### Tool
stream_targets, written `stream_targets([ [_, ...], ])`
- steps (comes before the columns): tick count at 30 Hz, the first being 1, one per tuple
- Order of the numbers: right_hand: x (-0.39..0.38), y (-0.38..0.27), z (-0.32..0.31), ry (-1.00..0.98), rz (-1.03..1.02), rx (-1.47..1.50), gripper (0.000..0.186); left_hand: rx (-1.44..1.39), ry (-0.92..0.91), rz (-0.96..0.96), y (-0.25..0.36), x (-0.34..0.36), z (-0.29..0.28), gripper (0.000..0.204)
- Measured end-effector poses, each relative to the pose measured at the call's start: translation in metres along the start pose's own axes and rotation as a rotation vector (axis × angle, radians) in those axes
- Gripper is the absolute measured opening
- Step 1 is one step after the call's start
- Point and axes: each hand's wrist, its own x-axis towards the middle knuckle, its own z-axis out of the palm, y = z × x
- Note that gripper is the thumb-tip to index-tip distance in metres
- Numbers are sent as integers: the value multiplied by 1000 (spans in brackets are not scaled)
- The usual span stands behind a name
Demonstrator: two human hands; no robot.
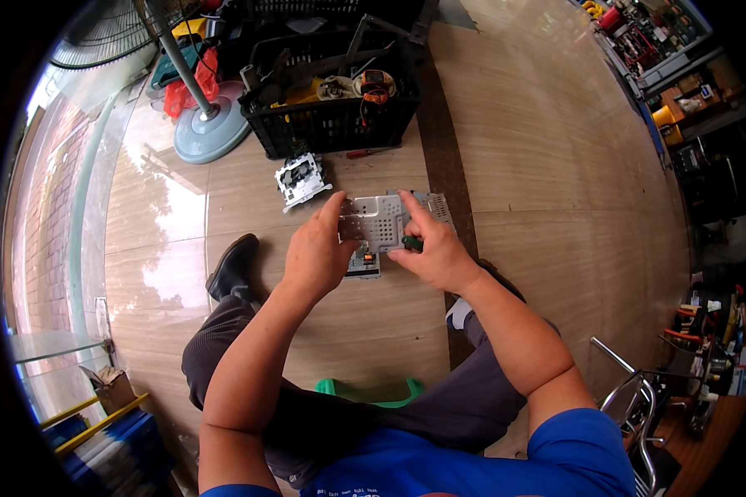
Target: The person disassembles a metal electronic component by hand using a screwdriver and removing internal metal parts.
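Note:
A perforated silver metal cover plate (381,224) is held level between my two hands, in front of me and low over the floor. My left hand (313,253) grips its left edge with thumb and fingers. At the right edge, my right hand (435,253) grips the plate with thumb and index finger; a dark green handle (412,243) is tucked in the same hand, the rest of that tool hidden. Beneath the plate shows part of an electronic unit (363,267) with an orange component. Another vented metal part (439,207) juts out behind my right hand.
A silver disc-drive-like mechanism (301,180) lies on the tiled floor (547,166). Behind it stands a black crate (331,128) of tools, with a red-handled tool (360,154) beside it. The fan's round base (211,137) is left of the crate. A green stool (373,393) is below me.

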Motion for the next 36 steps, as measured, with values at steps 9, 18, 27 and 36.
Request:
stream_targets([
  [9,1,-9,-7,-27,80,17,94,-93,-37,-76,6,1,-5,74],
  [18,2,-9,-12,-53,135,103,93,-268,-103,-187,5,1,-12,80],
  [27,3,-9,-11,-41,160,141,92,-443,-85,-244,1,5,-12,75],
  [36,2,-13,-9,-26,166,152,92,-455,-115,-259,-7,5,-11,81],
])
